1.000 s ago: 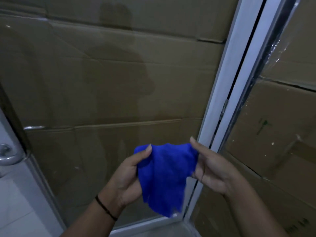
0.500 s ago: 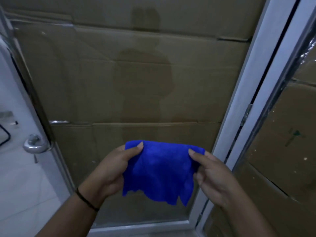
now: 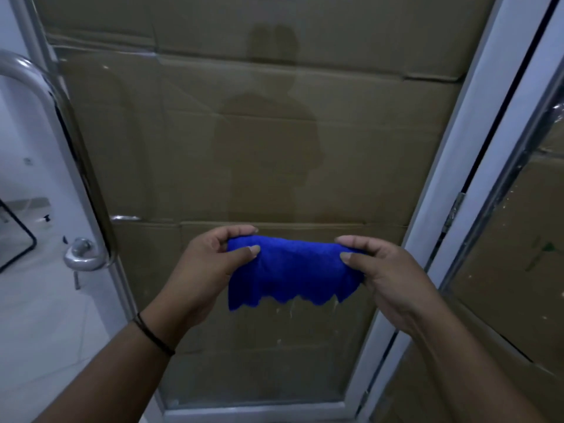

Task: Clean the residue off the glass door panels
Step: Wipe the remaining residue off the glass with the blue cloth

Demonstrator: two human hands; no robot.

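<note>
A blue cloth (image 3: 290, 271) is stretched between both hands in front of the glass door panel (image 3: 250, 132). My left hand (image 3: 210, 270) pinches its left top corner between thumb and fingers. My right hand (image 3: 384, 276) pinches the right top corner the same way. The cloth hangs folded over, its ragged lower edge loose. Pale residue streaks (image 3: 290, 312) show on the glass just below the cloth. A second glass panel (image 3: 518, 254) at the right carries scattered specks.
Brown cardboard (image 3: 274, 71) lies behind both panels. A white frame post (image 3: 451, 178) separates them. A curved metal door handle (image 3: 82, 190) and its round mount (image 3: 81, 254) stand at the left, beside a white tiled wall (image 3: 36, 315).
The cloth has been pulled wider and folded over along its top edge, and both hands have risen slightly. The view has shifted left, bringing the metal handle fully in.
</note>
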